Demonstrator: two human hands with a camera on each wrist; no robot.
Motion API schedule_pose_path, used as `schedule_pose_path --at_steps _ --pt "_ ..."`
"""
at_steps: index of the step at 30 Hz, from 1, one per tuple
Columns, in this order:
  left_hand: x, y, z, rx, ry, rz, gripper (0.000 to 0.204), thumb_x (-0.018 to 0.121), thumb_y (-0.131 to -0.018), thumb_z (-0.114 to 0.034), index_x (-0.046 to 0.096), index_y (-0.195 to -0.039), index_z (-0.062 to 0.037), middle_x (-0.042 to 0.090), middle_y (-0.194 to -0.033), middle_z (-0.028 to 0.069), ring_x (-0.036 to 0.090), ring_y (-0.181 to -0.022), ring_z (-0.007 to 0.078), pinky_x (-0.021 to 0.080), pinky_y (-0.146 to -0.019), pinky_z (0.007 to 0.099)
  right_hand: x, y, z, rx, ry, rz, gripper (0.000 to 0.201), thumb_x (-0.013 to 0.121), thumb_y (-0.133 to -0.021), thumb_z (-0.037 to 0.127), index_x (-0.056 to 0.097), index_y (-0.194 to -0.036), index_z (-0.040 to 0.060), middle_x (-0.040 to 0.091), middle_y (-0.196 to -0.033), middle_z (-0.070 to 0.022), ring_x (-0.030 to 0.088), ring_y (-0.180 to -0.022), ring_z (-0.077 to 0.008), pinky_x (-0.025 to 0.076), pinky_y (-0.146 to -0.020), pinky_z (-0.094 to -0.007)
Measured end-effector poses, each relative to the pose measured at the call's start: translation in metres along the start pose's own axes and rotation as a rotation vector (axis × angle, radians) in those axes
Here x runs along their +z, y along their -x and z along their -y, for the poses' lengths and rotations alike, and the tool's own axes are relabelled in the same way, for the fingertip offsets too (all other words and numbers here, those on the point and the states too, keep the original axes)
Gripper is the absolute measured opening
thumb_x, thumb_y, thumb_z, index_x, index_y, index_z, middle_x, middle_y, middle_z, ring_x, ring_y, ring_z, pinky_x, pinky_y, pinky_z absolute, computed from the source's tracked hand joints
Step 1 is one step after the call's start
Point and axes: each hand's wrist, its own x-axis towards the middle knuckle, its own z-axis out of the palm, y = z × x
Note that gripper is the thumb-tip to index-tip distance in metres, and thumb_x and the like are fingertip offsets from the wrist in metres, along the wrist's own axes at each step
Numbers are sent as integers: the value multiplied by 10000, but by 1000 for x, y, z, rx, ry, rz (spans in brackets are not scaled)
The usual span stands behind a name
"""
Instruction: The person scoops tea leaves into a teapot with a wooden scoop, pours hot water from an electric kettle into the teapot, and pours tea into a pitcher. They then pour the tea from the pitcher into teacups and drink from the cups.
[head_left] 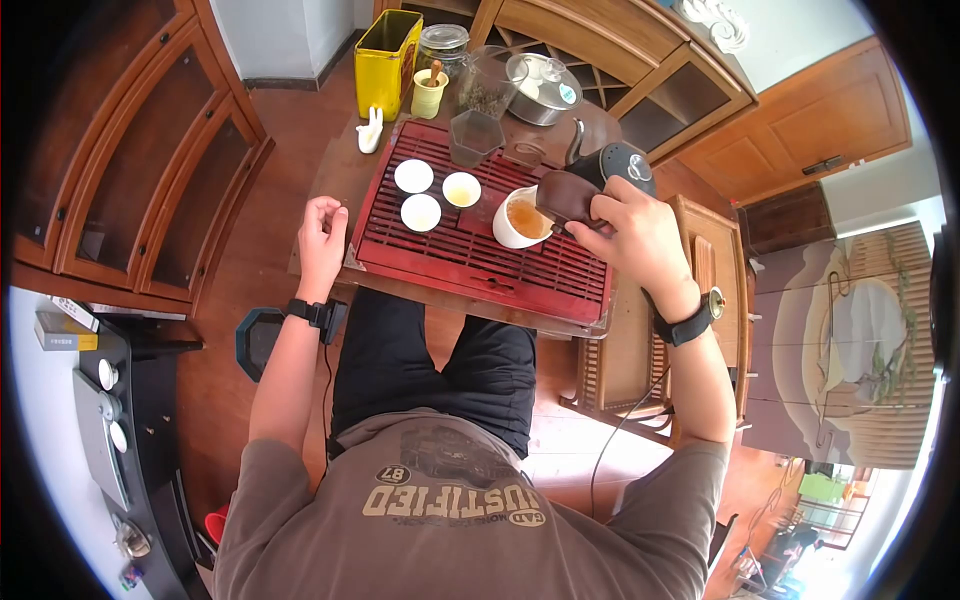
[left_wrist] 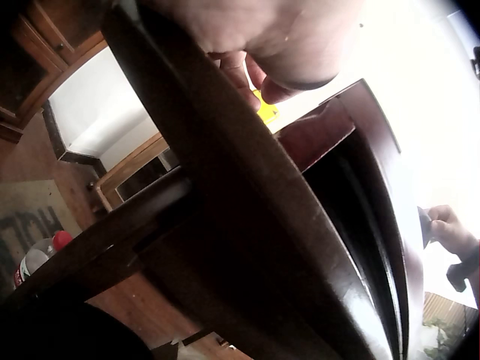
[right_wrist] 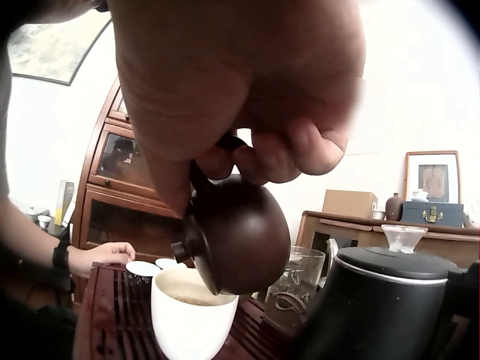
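In the head view my right hand (head_left: 645, 235) grips the handle of a dark brown teapot (head_left: 563, 193). The right wrist view shows the teapot (right_wrist: 241, 236) tilted close over a white pitcher (right_wrist: 191, 330), thumb and curled fingers at its handle. Amber tea fills part of the pitcher (head_left: 507, 234), which stands on the red slatted tea tray (head_left: 425, 262). Three small white cups (head_left: 421, 212) sit on the tray's left half; one cup (head_left: 462, 190) shows pale yellow liquid. My left hand (head_left: 322, 245) is at the table's left edge, fingers loosely curled and holding nothing.
A black kettle (head_left: 630, 168) stands right behind the teapot. Along the back are a yellow tin (head_left: 385, 65), a lidded glass jar (head_left: 443, 42), a steel pot (head_left: 545, 98) and a white rabbit figurine (head_left: 370, 135). A dark hexagonal vessel (head_left: 476, 138) sits at the tray's far edge.
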Motion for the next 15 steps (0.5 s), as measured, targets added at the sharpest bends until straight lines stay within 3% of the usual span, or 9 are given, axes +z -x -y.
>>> schedule_pose_path --at_steps 15 --pt "0 0 -1 6 20 -7 96 643 -1032 -80 572 -1082 -39 594 -892 -22 542 -766 55 466 -699 232 -43 -7 5 -95 36 -66 305 864 -750 252 603 -725 96 532 -805 -72 621 -669 -295 517 -573 -409"
